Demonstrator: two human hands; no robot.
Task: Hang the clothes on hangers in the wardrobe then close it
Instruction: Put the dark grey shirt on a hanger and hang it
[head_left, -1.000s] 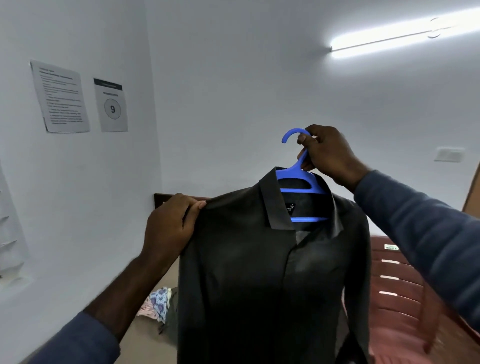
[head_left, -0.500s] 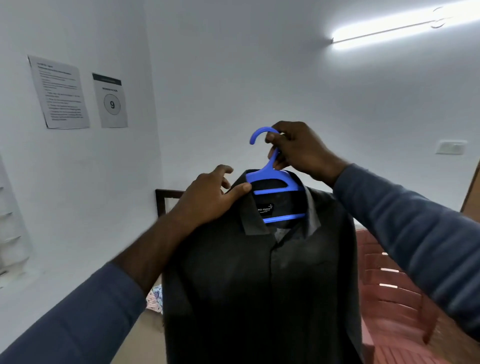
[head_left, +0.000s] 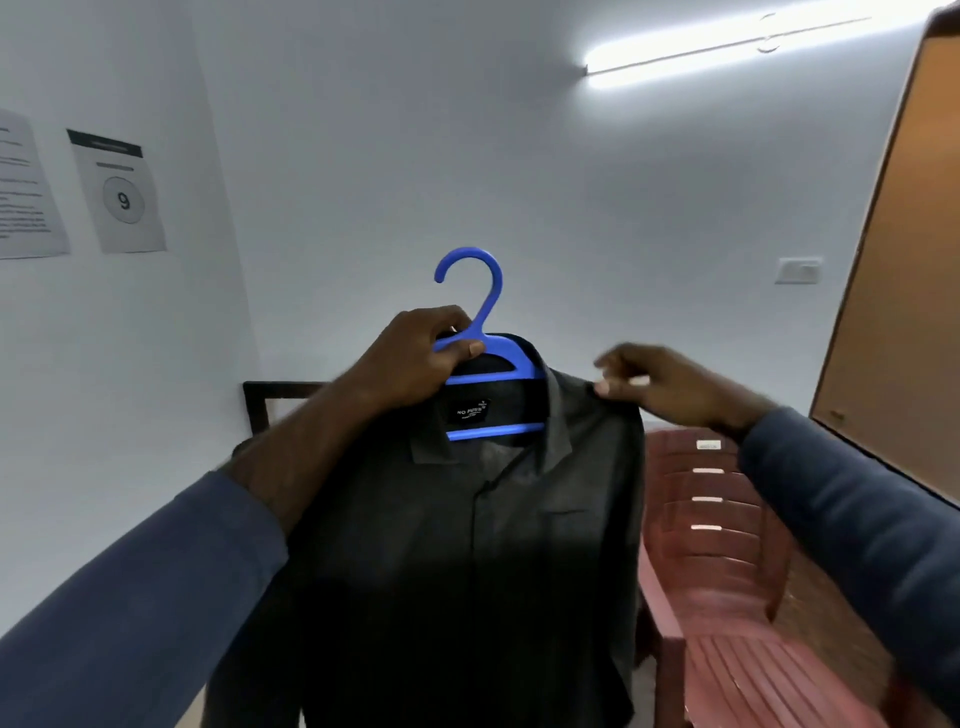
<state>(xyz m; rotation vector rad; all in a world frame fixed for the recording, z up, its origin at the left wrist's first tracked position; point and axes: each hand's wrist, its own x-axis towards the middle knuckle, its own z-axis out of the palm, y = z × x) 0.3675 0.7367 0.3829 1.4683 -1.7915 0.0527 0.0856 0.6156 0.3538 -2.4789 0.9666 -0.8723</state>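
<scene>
A dark grey shirt (head_left: 467, 561) hangs on a blue plastic hanger (head_left: 491, 358) held up in front of me. My left hand (head_left: 415, 358) grips the hanger at the base of its hook, with the hook free above the fingers. At the shirt's right shoulder, my right hand (head_left: 670, 384) pinches the fabric with its fingertips. A brown wooden panel (head_left: 898, 280), perhaps the wardrobe's door, stands at the right edge; its inside is out of view.
A red plastic chair (head_left: 727, 571) stands right behind the shirt. A dark frame (head_left: 270, 395) leans at the white wall's foot. Two paper notices (head_left: 119, 192) hang on the left wall, a switch plate (head_left: 797, 270) on the far wall.
My left hand moved from the shirt's collar onto the hanger's neck. My right hand let go of the hanger and went to the right shoulder. The view swung right, showing the brown panel.
</scene>
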